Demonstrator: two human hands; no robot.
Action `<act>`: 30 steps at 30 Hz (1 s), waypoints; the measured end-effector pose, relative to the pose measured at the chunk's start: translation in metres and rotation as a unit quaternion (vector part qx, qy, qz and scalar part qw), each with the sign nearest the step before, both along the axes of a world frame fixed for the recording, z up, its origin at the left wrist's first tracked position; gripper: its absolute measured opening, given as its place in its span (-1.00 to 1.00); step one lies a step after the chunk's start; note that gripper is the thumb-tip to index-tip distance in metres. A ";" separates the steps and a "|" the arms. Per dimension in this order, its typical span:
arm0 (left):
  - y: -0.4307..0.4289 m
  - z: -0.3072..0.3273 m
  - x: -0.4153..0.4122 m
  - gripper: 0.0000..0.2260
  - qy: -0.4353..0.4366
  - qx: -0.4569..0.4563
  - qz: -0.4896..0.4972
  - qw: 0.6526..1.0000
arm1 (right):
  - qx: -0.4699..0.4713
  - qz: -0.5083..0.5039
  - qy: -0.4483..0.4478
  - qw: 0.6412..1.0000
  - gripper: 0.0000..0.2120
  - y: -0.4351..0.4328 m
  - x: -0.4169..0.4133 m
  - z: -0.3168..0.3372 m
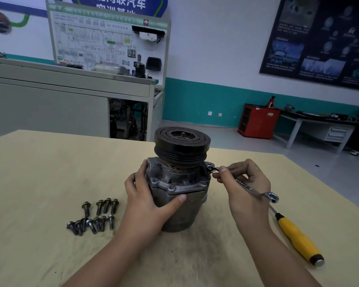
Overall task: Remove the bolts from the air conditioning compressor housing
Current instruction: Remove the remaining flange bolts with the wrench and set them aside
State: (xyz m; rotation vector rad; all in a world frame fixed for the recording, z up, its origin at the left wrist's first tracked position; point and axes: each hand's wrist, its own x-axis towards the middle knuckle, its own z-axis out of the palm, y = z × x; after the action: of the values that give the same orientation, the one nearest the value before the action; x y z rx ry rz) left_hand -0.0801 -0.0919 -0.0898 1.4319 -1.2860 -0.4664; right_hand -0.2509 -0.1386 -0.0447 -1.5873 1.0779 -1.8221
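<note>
Compressor (178, 195) upright on counter (50, 162) | left grip (145, 195) curled round housing, steadying | right grip (247, 183) pinching wrench (244, 184), ring end at right flange | bolts (93, 216) loose on counter, left | judged late stage: many out, at least one apparently not yet out

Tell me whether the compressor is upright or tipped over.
Upright: the compressor stands on the table, black pulley on top, left hand holding its side.

bolts (94, 215) left of compressor (177, 183), screwdriver (298, 239) right, on table (39, 172)
</note>
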 end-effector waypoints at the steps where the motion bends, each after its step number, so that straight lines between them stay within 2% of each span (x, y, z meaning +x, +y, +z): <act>1: 0.000 0.000 0.000 0.06 0.000 -0.001 0.000 1.000 | 0.004 -0.002 -0.003 1.000 -0.79 0.000 0.001 0.000; 6: 0.000 0.000 0.000 0.04 0.000 -0.005 -0.001 1.000 | 0.012 0.034 -0.023 0.999 -0.75 0.004 0.002 0.002; 8: 0.001 0.001 -0.001 0.06 0.001 -0.004 -0.001 1.000 | 0.053 0.075 -0.062 0.994 -0.80 0.003 -0.003 0.007; 10: 0.000 0.002 -0.001 0.07 0.004 -0.005 0.002 1.000 | 0.118 0.130 -0.138 0.975 -0.89 0.000 -0.009 0.014; 13: -0.001 0.000 -0.001 0.04 -0.002 -0.007 0.004 1.000 | 0.186 0.193 -0.219 0.938 -0.78 -0.009 -0.016 0.023; 17: -0.002 -0.002 0.001 -0.02 -0.009 -0.012 0.005 1.000 | 0.221 0.208 -0.183 0.935 -0.78 -0.018 -0.009 0.020; 25: -0.003 -0.005 0.002 -0.02 -0.014 -0.021 0.006 1.000 | 0.171 0.190 -0.261 0.931 -0.84 -0.031 -0.011 0.033; 30: -0.003 -0.003 0.001 0.05 0.000 -0.011 0.003 1.000 | 0.176 0.193 -0.229 0.938 -0.93 -0.031 -0.028 0.031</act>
State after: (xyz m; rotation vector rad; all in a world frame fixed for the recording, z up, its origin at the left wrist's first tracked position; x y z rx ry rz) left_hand -0.0795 -0.0948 -0.0930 1.4178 -1.2824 -0.4465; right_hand -0.2787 -0.1695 -0.0135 -1.0052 0.7565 -1.5196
